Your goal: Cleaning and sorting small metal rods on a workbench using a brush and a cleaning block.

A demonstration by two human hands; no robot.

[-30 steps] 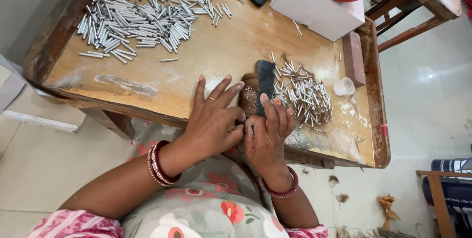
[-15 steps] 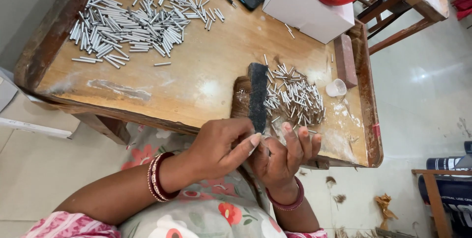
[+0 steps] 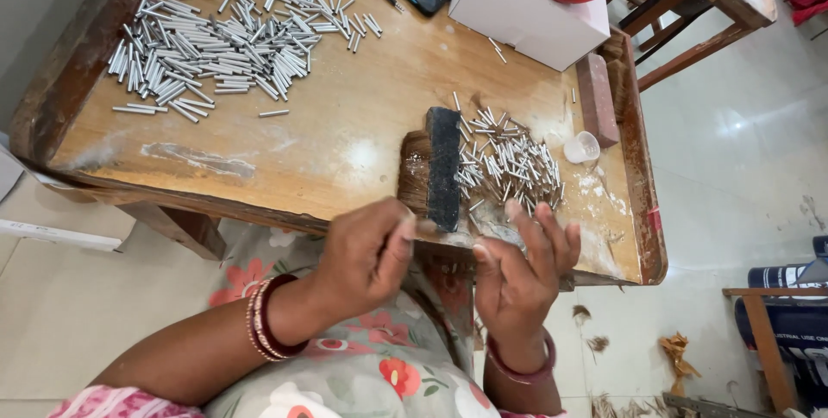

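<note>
Having drawn back from the brush [image 3: 442, 168], both hands now hover apart at the table [image 3: 345, 150] edge, fingers loose.

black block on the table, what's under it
Under the black rectangular block lies a brown fibre bundle, showing at its left edge on the wooden table. The covered part is hidden.

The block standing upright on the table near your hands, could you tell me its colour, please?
Black, set against brown bristles; the block shows best in the head view.
</note>
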